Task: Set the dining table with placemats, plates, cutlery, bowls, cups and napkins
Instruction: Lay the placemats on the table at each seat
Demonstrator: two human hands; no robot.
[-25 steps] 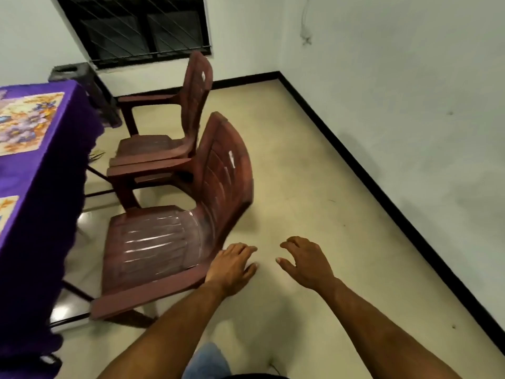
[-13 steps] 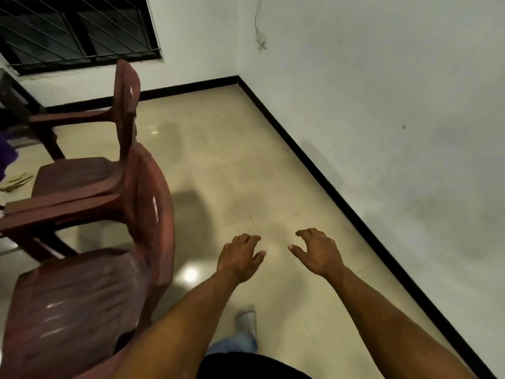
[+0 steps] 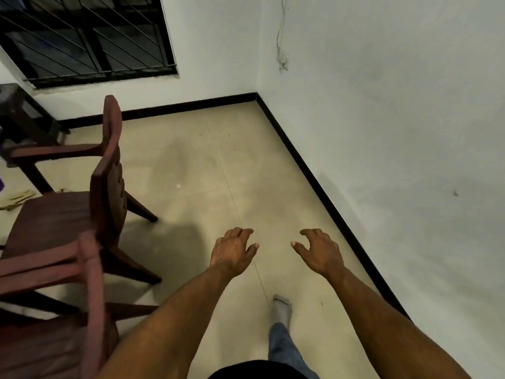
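No placemat, plate, cutlery, bowl, cup or napkin is in view, and the dining table is out of frame. My left hand [image 3: 232,250] hangs in the air over the tiled floor with its fingers loosely curled and holds nothing. My right hand [image 3: 319,250] hovers beside it, a short gap apart, also loosely curled with nothing in it. Both forearms reach forward from the bottom of the frame.
Two dark red plastic chairs stand on the left: the far chair [image 3: 82,203] and the near chair [image 3: 68,310]. A white wall [image 3: 396,160] with a black skirting runs along the right. My socked foot [image 3: 281,310] steps on the beige floor [image 3: 218,173]. A barred window [image 3: 87,36] lies ahead.
The view has swung right and moved forward: the purple table left the frame and the chairs slid to the left. Both hands stay held out with nothing in them.
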